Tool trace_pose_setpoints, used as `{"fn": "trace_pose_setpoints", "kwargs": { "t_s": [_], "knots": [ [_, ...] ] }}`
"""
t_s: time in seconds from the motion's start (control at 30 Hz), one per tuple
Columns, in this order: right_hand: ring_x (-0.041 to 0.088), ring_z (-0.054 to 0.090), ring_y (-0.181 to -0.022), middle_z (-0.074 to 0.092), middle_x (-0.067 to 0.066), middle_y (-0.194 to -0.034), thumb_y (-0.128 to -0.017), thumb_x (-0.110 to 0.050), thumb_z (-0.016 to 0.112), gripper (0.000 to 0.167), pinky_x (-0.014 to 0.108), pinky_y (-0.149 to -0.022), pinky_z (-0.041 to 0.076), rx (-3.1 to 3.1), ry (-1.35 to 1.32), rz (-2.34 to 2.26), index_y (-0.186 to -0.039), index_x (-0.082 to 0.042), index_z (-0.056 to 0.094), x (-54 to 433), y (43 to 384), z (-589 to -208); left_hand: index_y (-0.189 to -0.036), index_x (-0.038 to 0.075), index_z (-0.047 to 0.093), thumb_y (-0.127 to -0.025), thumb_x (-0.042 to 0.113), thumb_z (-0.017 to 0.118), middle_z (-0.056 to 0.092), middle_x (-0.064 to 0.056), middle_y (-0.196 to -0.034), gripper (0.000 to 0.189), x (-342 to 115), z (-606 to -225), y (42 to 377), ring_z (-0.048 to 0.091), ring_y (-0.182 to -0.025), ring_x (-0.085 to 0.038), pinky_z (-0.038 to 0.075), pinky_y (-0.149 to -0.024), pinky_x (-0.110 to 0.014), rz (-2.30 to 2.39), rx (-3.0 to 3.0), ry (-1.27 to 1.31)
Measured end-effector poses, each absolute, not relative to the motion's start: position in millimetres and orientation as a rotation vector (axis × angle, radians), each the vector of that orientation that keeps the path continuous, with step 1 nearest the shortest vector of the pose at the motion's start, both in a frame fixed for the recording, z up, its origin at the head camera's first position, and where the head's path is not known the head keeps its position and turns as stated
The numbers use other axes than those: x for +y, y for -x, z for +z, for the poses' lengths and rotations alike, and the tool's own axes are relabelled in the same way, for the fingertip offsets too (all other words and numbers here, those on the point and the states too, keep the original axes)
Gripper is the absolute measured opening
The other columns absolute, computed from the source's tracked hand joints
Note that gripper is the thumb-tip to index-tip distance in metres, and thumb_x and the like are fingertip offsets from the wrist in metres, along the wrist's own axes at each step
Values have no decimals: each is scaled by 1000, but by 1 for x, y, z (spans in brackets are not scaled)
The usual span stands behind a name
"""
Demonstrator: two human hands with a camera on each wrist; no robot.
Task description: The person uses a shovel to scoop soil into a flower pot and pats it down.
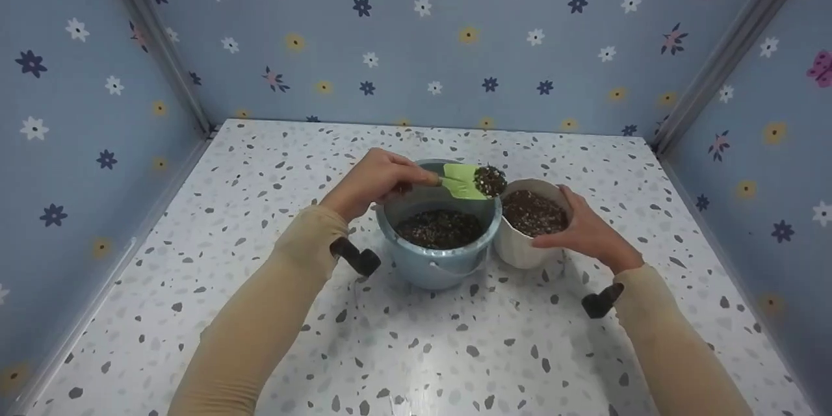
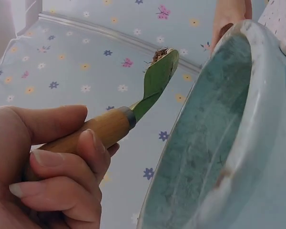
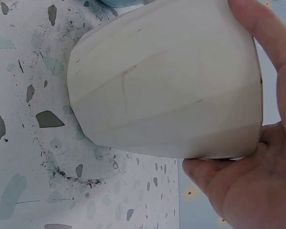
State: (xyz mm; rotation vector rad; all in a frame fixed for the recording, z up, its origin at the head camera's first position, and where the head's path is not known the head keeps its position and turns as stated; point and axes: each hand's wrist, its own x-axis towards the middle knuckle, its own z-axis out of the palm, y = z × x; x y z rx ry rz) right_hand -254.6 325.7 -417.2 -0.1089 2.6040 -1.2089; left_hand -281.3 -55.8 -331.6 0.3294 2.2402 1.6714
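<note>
My left hand point(image 1: 383, 179) grips the wooden handle point(image 2: 90, 131) of a small green garden trowel point(image 1: 461, 181). Dark potting soil point(image 1: 490, 182) is heaped on the blade's tip, held over the right rim of a light blue bucket point(image 1: 432, 266). More soil point(image 1: 442, 229) lies low inside that bucket. Against its right side is a faceted white plant pot point(image 1: 523, 250), filled high with soil point(image 1: 534, 213). My right hand point(image 1: 588, 234) holds this pot near its rim, thumb and fingers spread around it. The right wrist view shows the pot's faceted side point(image 3: 167, 90) and the hand at the rim end.
Both containers are on a white speckled tabletop point(image 1: 416, 351). A ring of soil crumbs point(image 3: 76, 180) marks the surface beside the pot's base. Blue flowered panels point(image 1: 416, 32) enclose the back and both sides. A thin handle point(image 1: 458, 273) hangs at the bucket's front.
</note>
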Motion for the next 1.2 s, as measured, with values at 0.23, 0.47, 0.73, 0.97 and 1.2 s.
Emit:
{"fn": "trace_pose_setpoints", "kwargs": {
  "t_s": [0.23, 0.47, 0.73, 0.97, 1.2],
  "knots": [
    [40, 8, -147, -1, 19, -163, -66, -55, 87, 140, 62, -113, 18, 2619, 56, -1258, -158, -14, -10, 326, 253, -425, -85, 10, 79, -75, 36, 86, 56, 1, -62, 29, -33, -336, 288, 41, -52, -10, 33, -49, -26, 1658, 2262, -328],
    [40, 9, -148, -1, 18, -164, -68, -57, 86, 138, 62, -114, 16, 2624, 60, -1271, -158, -18, -13, 324, 253, -434, -86, 9, 79, -78, 32, 84, 58, 1, -62, 25, -12, -345, 291, 42, -52, -10, 34, -48, -25, 1684, 2227, -359],
    [39, 6, -148, -2, 18, -164, -68, -58, 85, 139, 61, -114, 12, 2627, 37, -1278, -157, -19, -15, 331, 252, -434, -90, 15, 80, -80, 30, 83, 59, 0, -64, 19, 16, -349, 294, 44, -53, -10, 36, -49, -23, 1702, 2204, -420],
    [38, 7, -148, -2, 16, -164, -68, -57, 86, 138, 62, -114, 16, 2604, 16, -1307, -158, -22, -14, 331, 251, -433, -92, 12, 80, -83, 24, 80, 60, 0, -62, 15, 25, -352, 294, 39, -49, -9, 35, -48, -23, 1710, 2228, -483],
    [38, 9, -148, 1, 16, -164, -66, -56, 88, 138, 62, -113, 16, 2594, -12, -1364, -159, -22, -9, 330, 251, -436, -94, 11, 80, -83, 22, 79, 65, 1, -64, 15, 30, -354, 294, 44, -51, -11, 39, -50, -23, 1685, 2300, -509]
  ]
}}
